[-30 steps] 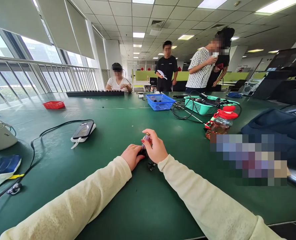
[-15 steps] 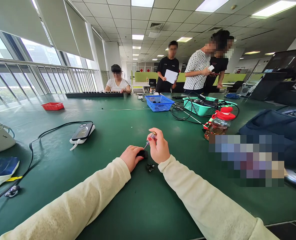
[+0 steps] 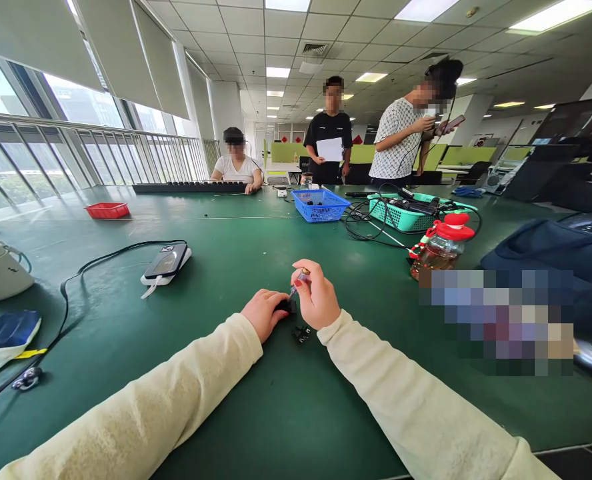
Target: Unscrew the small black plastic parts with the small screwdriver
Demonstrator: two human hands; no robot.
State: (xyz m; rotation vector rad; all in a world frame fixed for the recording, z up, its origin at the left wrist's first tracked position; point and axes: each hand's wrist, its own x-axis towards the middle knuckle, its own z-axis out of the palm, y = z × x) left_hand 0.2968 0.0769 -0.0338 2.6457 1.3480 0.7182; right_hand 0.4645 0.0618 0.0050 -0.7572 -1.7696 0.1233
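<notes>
The broad green tabletop (image 3: 271, 413) has a soft sheen. On it, the left hand (image 3: 264, 315) clamps a small black block (image 3: 290, 307); the right hand (image 3: 320, 297), close by, grips a screwdriver (image 3: 303, 274) angled toward it. Black parts (image 3: 301, 334) lie just beside. Farther off sit 1 red tray (image 3: 107, 211) and 2 baskets (image 3: 321, 213). Windows (image 3: 83, 103) line the left; ceiling lights (image 3: 429, 9) glow.

Bright ceiling panels (image 3: 278, 72), green partitions (image 3: 363, 153), windows (image 3: 81, 100) behind a railing (image 3: 41, 122)
</notes>
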